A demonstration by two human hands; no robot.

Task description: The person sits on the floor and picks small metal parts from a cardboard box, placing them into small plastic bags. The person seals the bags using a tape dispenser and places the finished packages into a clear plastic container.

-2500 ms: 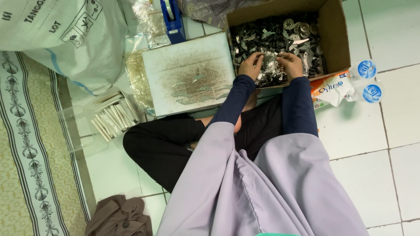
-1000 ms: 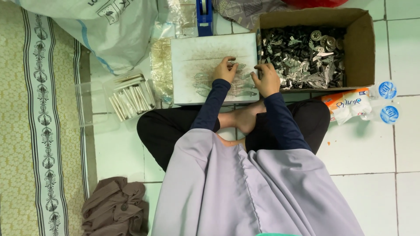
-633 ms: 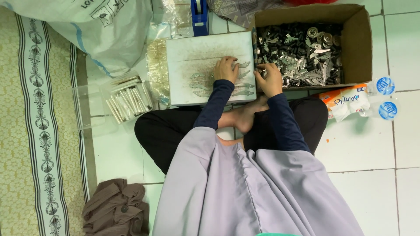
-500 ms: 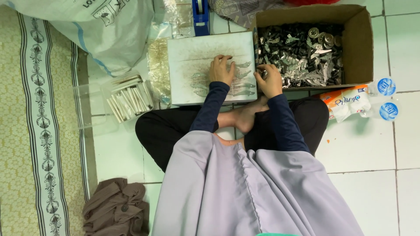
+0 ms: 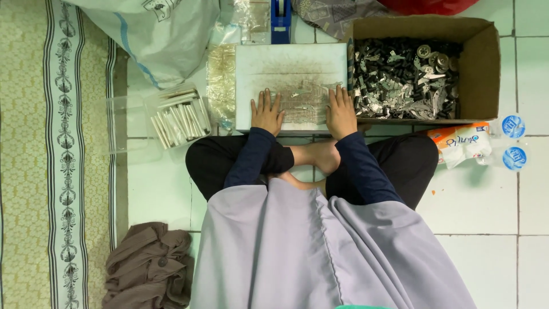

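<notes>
We had left hand (image 5: 266,112) and right hand (image 5: 341,113) apart, flat and empty on the work board (image 5: 251,68), spreading small metal parts (image 5: 302,98) between them; next probably needs picking one out.

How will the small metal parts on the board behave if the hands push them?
The parts look thin, flat and loose, so they should slide across the smooth board and scatter rather than roll. They seem light singly. Both hands lie flat, hemming them in.
</notes>
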